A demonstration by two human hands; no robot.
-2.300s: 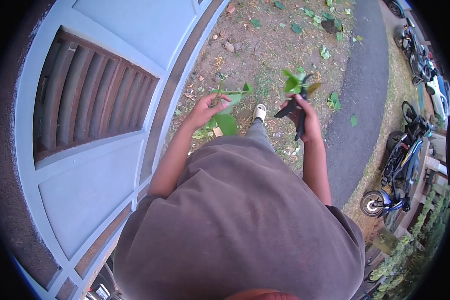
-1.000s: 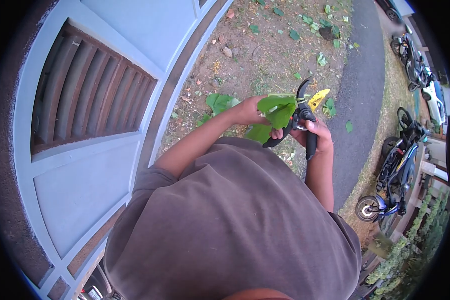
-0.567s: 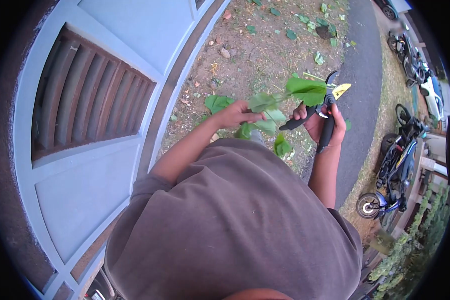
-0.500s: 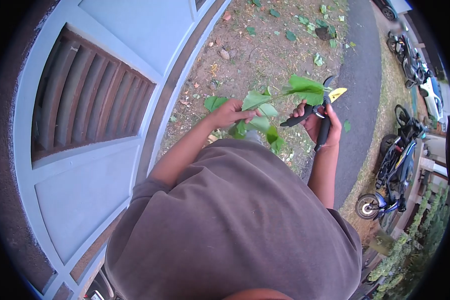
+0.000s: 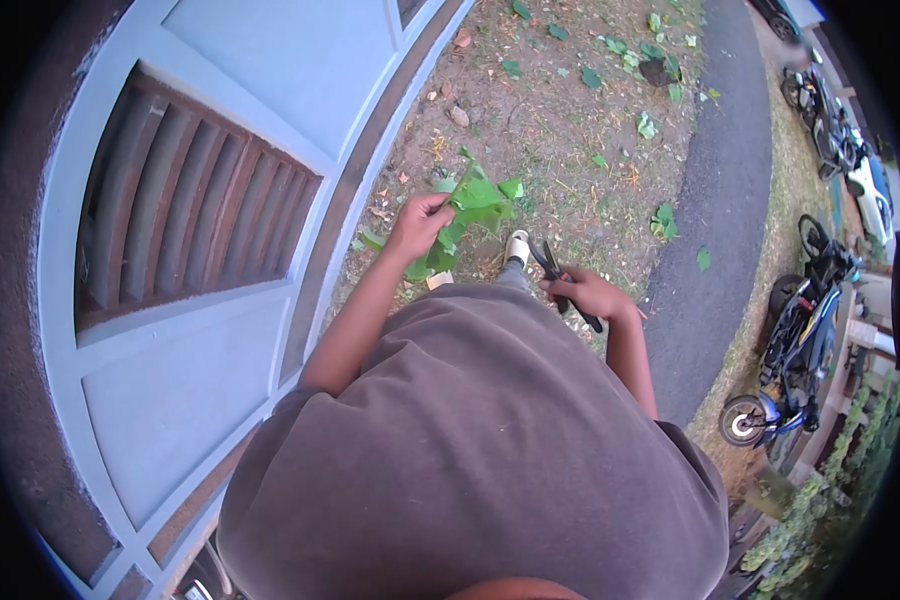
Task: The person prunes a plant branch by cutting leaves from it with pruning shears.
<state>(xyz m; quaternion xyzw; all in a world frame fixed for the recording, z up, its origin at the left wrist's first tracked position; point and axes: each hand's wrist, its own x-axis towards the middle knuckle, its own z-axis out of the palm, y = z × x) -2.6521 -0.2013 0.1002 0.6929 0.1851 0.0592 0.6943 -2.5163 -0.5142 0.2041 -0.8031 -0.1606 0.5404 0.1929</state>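
My left hand (image 5: 419, 226) is closed around a leafy green stem (image 5: 478, 200), whose broad leaves spread to the right of my fingers and hang below them. Black-handled pruning shears (image 5: 582, 308) are in my right hand (image 5: 595, 294), with fingers wrapped round the handles and the dark blades pointing up and left. The blades are beside my shoe (image 5: 517, 247), apart from the leaves. Whether they are fully closed is hard to tell.
A pale blue wall (image 5: 185, 400) with a brown louvred vent (image 5: 195, 205) stands at the left. Loose leaves (image 5: 664, 221) lie on the dirt. Beyond runs a paved path (image 5: 725, 150), with parked motorcycles (image 5: 800, 340) at the right.
My right hand has moved down and left with the shears, away from the leaves. My left hand has shifted left with the stem. A leafy piece now lies on the ground near the path.
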